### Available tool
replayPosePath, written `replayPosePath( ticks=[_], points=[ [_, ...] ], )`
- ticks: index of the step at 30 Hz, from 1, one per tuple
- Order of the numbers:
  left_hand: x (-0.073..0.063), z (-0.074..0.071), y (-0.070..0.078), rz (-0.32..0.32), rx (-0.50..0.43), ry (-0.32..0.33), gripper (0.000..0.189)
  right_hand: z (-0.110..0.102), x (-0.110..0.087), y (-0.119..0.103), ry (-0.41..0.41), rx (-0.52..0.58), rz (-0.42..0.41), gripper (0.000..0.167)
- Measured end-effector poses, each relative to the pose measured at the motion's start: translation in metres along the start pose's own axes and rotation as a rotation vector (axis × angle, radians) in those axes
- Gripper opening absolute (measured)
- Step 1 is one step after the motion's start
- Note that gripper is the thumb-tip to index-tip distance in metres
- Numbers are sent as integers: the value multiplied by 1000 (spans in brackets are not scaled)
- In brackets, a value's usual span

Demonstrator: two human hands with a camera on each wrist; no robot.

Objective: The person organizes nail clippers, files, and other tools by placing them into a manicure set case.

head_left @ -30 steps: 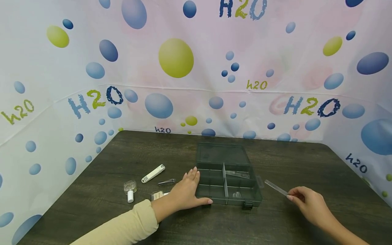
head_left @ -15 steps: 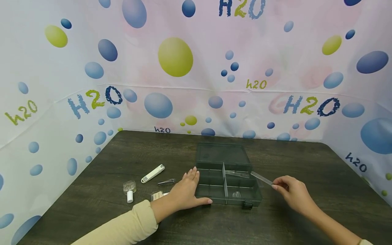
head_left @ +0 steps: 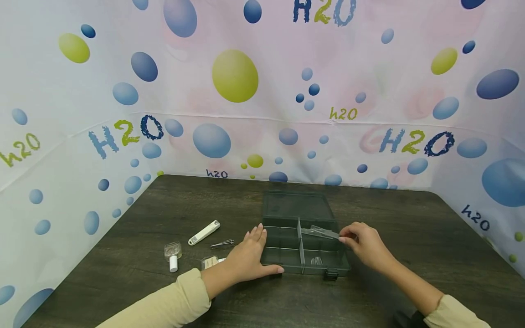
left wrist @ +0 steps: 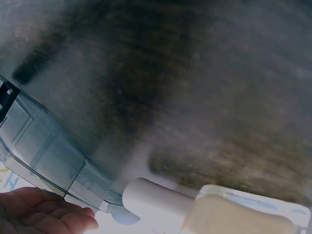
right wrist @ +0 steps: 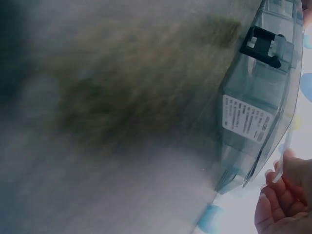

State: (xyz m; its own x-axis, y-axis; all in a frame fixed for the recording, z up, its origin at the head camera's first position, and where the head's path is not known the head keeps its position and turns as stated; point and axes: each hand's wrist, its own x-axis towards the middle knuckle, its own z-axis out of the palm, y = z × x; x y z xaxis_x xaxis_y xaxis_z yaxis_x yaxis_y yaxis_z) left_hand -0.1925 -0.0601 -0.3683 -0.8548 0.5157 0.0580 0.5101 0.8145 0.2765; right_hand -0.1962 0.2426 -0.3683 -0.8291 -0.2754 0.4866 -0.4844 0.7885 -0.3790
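Pinching clear strip [head_left: 325, 232] — R grip [head_left: 367, 243] at R rim of open box [head_left: 283, 255]; strip extends L from grip, over box's rear-R section. L grip [head_left: 250, 259]: fingers straight, thumb out, touching box's L side. White clipper [head_left: 204, 232] + bottle [head_left: 172, 250] w/ white cap [head_left: 173, 263] on counter [head_left: 389, 209], L of L grip.

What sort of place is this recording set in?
Probably an improvised indoor filming booth: a dark wood-look table with an H2O-patterned sheet behind it and along both sides, and a divided box and white nail clipper on top.
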Motion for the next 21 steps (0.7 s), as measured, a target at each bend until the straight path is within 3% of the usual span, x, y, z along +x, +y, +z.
replayPosePath(
  ticks=[6,10,21],
  points=[
    [1,2,-2,6,-2,3,96,7,14,-3,-46,-31,-52,4],
    [0,2,-1,2,1,5,97,5,24,-10,-131,-72,-35,4],
    [1,3,-1,-6,2,6,96,9,40,-10,-282,-133,-92,3]
  ],
)
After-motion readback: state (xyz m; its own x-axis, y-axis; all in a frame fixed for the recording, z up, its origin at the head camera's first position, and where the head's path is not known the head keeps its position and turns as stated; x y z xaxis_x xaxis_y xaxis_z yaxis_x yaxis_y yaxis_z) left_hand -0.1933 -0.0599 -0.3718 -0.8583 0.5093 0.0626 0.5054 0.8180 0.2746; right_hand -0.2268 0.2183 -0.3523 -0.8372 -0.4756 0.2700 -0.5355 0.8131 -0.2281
